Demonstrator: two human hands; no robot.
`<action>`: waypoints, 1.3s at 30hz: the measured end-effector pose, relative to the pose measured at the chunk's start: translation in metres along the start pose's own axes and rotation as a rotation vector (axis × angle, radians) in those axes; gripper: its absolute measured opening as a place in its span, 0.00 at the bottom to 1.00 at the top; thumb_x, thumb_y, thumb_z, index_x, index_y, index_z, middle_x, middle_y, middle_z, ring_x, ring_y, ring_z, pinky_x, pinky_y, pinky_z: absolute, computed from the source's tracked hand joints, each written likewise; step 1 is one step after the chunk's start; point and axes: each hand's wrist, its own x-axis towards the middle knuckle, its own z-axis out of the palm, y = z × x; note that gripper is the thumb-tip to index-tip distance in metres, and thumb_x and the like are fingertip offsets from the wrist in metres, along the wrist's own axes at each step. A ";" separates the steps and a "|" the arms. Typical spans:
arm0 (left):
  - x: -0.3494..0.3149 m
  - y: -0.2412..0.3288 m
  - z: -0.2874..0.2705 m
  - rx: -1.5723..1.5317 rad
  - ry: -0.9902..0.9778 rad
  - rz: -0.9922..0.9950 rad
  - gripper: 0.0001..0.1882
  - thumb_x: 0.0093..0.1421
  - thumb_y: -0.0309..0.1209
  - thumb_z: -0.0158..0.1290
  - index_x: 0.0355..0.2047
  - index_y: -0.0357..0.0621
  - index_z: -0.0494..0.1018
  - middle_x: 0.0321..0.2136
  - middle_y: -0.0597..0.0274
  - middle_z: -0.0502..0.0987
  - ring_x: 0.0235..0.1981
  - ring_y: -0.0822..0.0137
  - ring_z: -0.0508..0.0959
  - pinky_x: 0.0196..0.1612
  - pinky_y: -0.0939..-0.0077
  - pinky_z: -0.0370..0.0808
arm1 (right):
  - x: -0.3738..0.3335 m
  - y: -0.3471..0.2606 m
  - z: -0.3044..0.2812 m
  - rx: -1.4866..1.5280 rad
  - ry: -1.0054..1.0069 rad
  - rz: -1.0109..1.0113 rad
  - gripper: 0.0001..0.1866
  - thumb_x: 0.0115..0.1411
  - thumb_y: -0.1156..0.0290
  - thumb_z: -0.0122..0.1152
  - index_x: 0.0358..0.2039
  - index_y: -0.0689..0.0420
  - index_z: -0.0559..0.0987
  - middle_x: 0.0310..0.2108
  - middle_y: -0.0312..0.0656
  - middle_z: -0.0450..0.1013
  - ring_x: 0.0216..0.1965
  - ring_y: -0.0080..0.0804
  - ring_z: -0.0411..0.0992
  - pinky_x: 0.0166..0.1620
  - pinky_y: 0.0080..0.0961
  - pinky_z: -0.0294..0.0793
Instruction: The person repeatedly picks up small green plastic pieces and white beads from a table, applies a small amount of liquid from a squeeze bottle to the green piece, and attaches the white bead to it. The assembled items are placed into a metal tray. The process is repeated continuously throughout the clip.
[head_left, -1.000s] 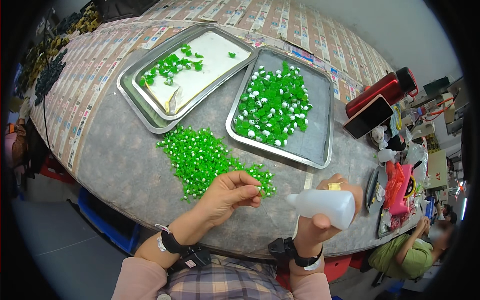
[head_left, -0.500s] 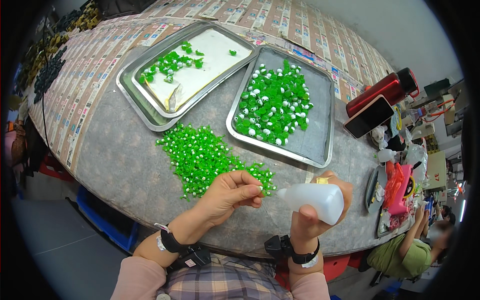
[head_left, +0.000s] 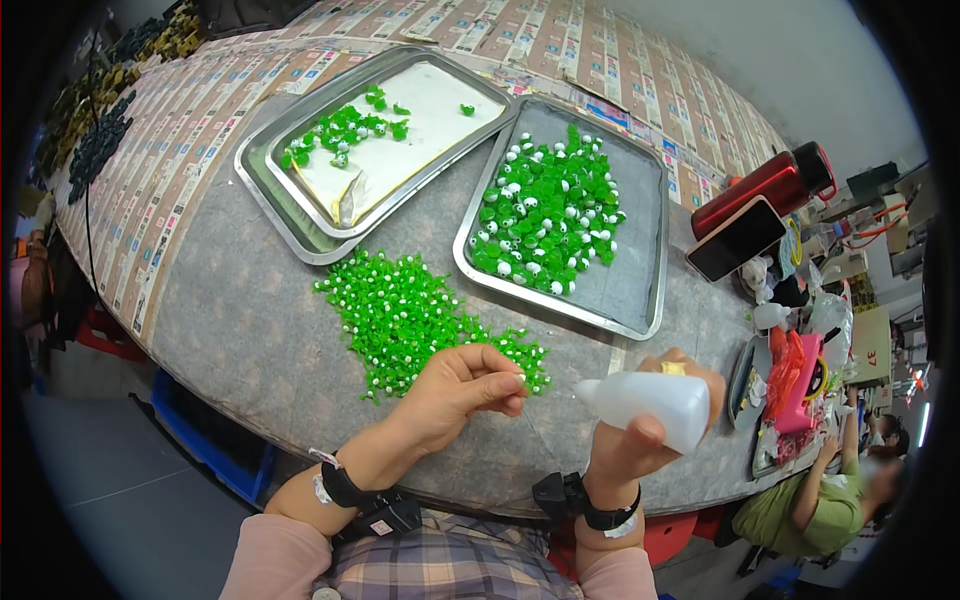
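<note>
My left hand (head_left: 452, 392) pinches a small green plastic piece with a white tip (head_left: 522, 378) between thumb and fingers, just above the near right end of a pile of similar pieces (head_left: 395, 320). Most of the held piece is hidden by the fingertips. In my right hand (head_left: 628, 450) is a translucent white squeeze bottle (head_left: 650, 405), tilted over, its nozzle pointing left toward the piece but apart from it. Beyond the hands, a metal tray (head_left: 640, 270) holds many green pieces with white, eye-like balls.
At the back left, a second metal tray (head_left: 430, 110) carries a white sheet and fewer green pieces. A red flask (head_left: 750, 195) and a phone (head_left: 738, 238) lie at the right, near a pink basket (head_left: 800, 385). A co-worker in green (head_left: 805, 510) sits beyond the right edge.
My right hand has drawn the bottle a little to the right, away from the pinched piece. My left hand stays in place. The co-worker's arms have shifted.
</note>
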 end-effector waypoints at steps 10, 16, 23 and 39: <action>-0.002 -0.004 0.006 0.302 0.088 0.324 0.06 0.47 0.17 0.50 0.28 0.38 0.69 0.28 0.60 0.70 0.29 0.71 0.72 0.34 0.78 0.72 | 0.000 0.005 -0.006 0.033 -0.128 0.050 0.30 0.38 0.46 0.62 0.27 0.61 0.65 0.22 0.37 0.59 0.21 0.28 0.60 0.25 0.24 0.59; -0.002 -0.004 0.006 0.304 0.085 0.335 0.06 0.47 0.17 0.50 0.28 0.38 0.69 0.28 0.60 0.70 0.29 0.71 0.72 0.34 0.78 0.72 | -0.002 0.009 -0.006 -0.013 -0.163 -0.009 0.30 0.38 0.48 0.62 0.30 0.62 0.65 0.23 0.39 0.60 0.24 0.29 0.62 0.30 0.27 0.62; -0.002 -0.005 0.005 0.306 0.132 0.336 0.06 0.47 0.17 0.50 0.27 0.37 0.69 0.27 0.60 0.71 0.27 0.71 0.73 0.32 0.78 0.72 | 0.025 0.004 -0.031 0.103 0.082 0.209 0.28 0.42 0.56 0.62 0.35 0.62 0.63 0.28 0.41 0.64 0.25 0.25 0.64 0.33 0.20 0.65; -0.001 -0.003 0.008 0.224 0.111 0.261 0.05 0.49 0.22 0.50 0.29 0.37 0.69 0.23 0.61 0.73 0.25 0.73 0.73 0.31 0.82 0.70 | 0.016 0.099 -0.144 -0.572 -0.211 0.383 0.21 0.44 0.79 0.56 0.41 0.61 0.65 0.40 0.44 0.66 0.40 0.29 0.63 0.44 0.23 0.60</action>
